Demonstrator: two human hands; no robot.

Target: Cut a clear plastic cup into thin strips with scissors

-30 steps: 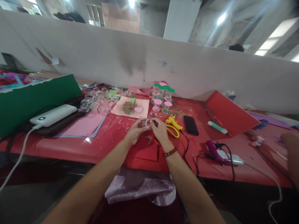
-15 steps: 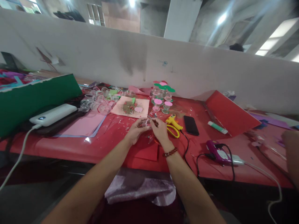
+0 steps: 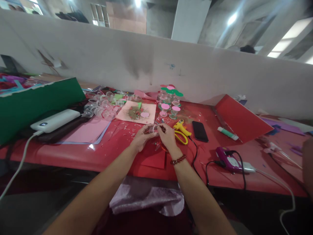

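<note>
My left hand (image 3: 142, 137) is closed around a small clear plastic cup (image 3: 153, 129), holding it tilted above the table. Against the cup's right side, the fingers of my right hand (image 3: 167, 135) are pinched together. A thin metallic tip shows just above them, but what they grip is mostly hidden. Close to my right hand lie a yellow glue gun (image 3: 179, 125) and a yellow loop handle (image 3: 181, 137). Under both hands is a flat red sheet (image 3: 154, 158). Past the fingers sits a pale pink board (image 3: 122, 115) with a brown stain and a pink paper disc (image 3: 145, 115).
Cups topped with pink and green paper (image 3: 174, 112) stand behind. Loose clear cups (image 3: 105, 109) pile up at left, near pink paper (image 3: 84, 130) and a power bank (image 3: 55, 120). To the right are a phone (image 3: 200, 131), a glue stick (image 3: 228, 133), a purple power strip (image 3: 227, 160) and another person's arm (image 3: 307, 163).
The other person's arm at the right edge has drawn further right. My own hands and the cup have hardly moved.
</note>
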